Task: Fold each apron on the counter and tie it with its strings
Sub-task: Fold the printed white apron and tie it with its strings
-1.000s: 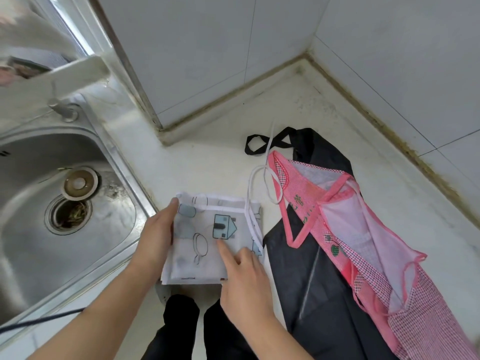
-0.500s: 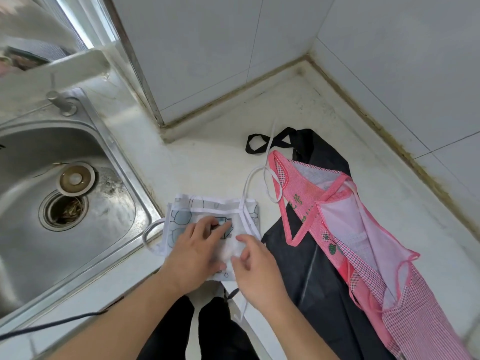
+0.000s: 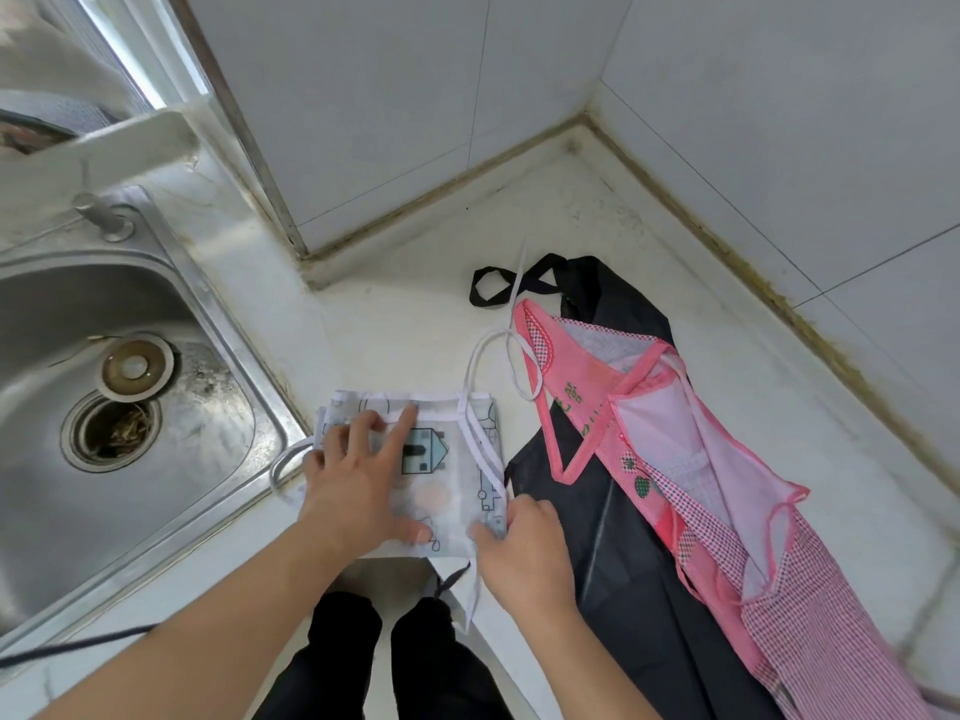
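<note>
- The person's dark trouser legs are showing nearest of all, just below the counter's front edge.
- The right hand is curling its fingers at the near right corner of the folded white printed apron, pinching the cloth and the white string that is running along that edge; a loose end is hanging over the counter front beside the wrist.
- The left hand is lying flat on the folded apron with fingers spread and straight, pressing it down onto the white counter.
- The folded apron is sitting near the counter's front edge, just right of the steel sink, with a string loop trailing over the sink rim on its left.
- The black apron is lying spread out to the right, touching the folded one's right edge.
- The pink checked apron is lying on top of the black one, stretching from far left to near right.
- The black neck loop is resting farther back, towards the tiled wall corner.
</note>
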A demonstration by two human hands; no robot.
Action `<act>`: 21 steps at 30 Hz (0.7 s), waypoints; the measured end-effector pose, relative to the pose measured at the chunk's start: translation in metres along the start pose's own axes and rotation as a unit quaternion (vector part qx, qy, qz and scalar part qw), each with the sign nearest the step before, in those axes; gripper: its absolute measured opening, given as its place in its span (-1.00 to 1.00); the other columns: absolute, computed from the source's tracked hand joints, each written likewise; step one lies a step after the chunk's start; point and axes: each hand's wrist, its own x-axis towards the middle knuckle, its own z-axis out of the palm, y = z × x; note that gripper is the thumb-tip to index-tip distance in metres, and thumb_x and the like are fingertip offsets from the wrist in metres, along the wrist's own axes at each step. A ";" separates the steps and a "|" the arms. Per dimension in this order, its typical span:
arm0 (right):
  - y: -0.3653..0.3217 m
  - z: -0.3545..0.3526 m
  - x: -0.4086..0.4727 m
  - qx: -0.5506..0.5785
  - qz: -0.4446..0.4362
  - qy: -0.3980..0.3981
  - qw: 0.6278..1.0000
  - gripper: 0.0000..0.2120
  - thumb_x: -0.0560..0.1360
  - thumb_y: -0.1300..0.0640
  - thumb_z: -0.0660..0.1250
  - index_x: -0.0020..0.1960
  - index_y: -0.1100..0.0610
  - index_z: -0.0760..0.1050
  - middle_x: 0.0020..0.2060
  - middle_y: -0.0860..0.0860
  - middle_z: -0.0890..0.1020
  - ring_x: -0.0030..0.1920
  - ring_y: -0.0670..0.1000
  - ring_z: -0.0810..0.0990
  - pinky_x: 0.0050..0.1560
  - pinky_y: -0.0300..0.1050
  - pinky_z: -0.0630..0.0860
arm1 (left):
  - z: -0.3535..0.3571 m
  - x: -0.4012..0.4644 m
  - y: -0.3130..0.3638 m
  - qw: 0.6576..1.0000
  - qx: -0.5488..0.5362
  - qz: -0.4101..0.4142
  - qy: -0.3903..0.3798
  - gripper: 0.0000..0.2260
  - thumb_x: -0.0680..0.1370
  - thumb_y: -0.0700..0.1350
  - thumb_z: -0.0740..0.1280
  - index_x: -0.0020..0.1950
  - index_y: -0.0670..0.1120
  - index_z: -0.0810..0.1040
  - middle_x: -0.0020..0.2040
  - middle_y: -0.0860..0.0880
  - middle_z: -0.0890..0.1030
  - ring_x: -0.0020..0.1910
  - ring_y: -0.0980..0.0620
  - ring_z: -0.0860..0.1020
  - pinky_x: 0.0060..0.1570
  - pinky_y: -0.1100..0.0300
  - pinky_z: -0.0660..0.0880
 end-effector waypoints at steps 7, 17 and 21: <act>0.002 -0.022 0.011 0.287 0.007 -0.028 0.958 -0.79 0.58 0.15 0.36 -0.17 0.17 0.39 -0.26 0.16 0.58 -0.28 0.13 0.59 -0.21 0.06 0.70 | 0.004 -0.011 0.019 0.993 -0.036 0.093 0.061 -0.06 0.38 0.35 0.42 0.65 0.20 0.04 0.50 -0.01 0.11 0.46 -0.14 0.22 0.44 -0.11 0.29; 0.017 -0.023 -0.009 0.301 0.114 -0.111 0.940 -0.94 0.60 0.26 0.34 0.04 0.18 0.59 -0.33 0.04 0.69 -0.52 -0.08 0.46 -0.47 -0.20 0.37 | 0.021 -0.004 0.041 0.998 -0.009 0.061 0.033 0.06 0.35 0.42 0.46 0.66 0.26 -0.10 0.51 0.03 0.08 0.38 -0.12 0.21 0.40 -0.10 0.34; 0.036 -0.030 -0.021 0.224 0.100 -0.060 0.968 -0.77 0.59 0.22 0.32 -0.23 0.19 0.59 -0.45 -0.04 0.61 -0.50 -0.14 0.40 -0.35 -0.17 0.34 | 0.024 -0.001 0.039 0.998 -0.015 0.052 0.029 0.08 0.34 0.41 0.48 0.66 0.26 -0.11 0.51 0.02 0.09 0.37 -0.14 0.23 0.42 -0.13 0.33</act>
